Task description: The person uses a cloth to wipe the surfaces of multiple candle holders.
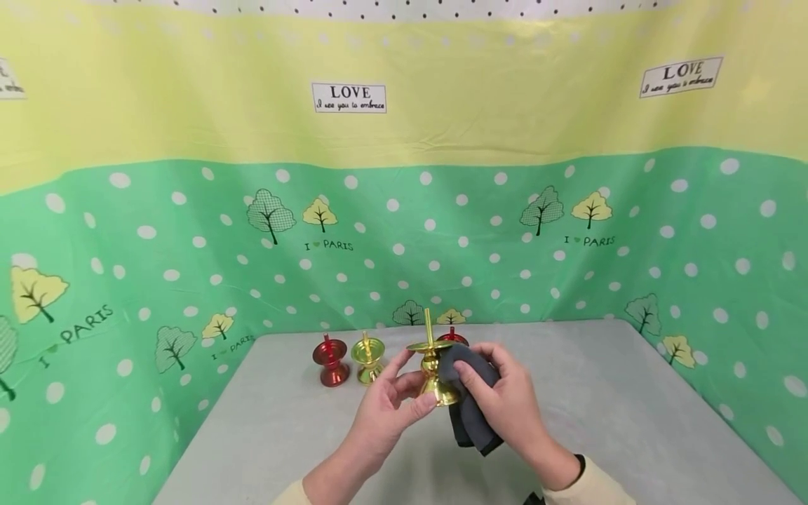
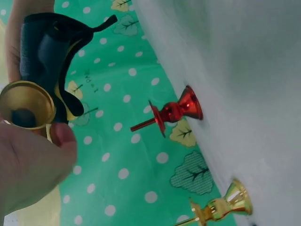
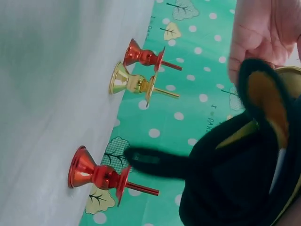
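Note:
A shiny gold candle holder (image 1: 431, 366) with a thin upright tube is held above the table by my left hand (image 1: 386, 408), fingers and thumb around its lower part. My right hand (image 1: 508, 400) grips a folded dark grey cloth (image 1: 475, 421) and presses it to the holder's right side. In the left wrist view the gold holder's hollow base (image 2: 43, 96) faces the camera, beside the cloth (image 2: 44, 52). The cloth (image 3: 230, 179) covers most of the holder in the right wrist view.
On the grey table (image 1: 265, 435) stand a red candle holder (image 1: 333, 373) and a gold one (image 1: 368, 351) at back left. Another red one (image 1: 452, 335) is partly hidden behind the held holder. A green and yellow patterned curtain (image 1: 435, 266) hangs behind.

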`<state>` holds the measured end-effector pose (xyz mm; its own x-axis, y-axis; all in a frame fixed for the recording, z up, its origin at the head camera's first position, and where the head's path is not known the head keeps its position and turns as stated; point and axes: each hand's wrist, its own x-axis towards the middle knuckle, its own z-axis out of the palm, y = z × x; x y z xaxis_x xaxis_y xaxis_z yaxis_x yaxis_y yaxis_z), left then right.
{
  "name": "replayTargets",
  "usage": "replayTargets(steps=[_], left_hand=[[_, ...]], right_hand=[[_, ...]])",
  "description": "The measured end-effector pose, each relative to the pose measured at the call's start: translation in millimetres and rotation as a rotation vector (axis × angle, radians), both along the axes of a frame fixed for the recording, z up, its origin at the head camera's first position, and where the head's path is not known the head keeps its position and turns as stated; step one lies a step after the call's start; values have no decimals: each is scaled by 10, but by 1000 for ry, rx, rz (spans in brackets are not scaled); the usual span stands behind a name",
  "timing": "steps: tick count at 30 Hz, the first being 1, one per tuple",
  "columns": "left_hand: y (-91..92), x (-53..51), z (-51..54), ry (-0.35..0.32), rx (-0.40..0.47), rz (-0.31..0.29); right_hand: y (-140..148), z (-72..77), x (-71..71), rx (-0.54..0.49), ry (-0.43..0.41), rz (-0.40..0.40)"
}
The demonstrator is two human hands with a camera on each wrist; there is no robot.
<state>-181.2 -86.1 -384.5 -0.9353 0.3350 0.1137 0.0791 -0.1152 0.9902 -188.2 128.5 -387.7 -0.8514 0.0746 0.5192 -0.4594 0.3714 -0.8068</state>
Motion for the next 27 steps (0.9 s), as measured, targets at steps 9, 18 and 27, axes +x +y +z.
replayTargets(steps=[9,18,27], left_hand=[[62,2,-4,62,-72,122],[86,81,-3,221,-272,214],[-17,52,53,122,-164,87]], right_hand=[[-74,-34,99,284,378,-169],[-100,-12,127,333,457,-219],[-30,-10,64,110,154,-34]])
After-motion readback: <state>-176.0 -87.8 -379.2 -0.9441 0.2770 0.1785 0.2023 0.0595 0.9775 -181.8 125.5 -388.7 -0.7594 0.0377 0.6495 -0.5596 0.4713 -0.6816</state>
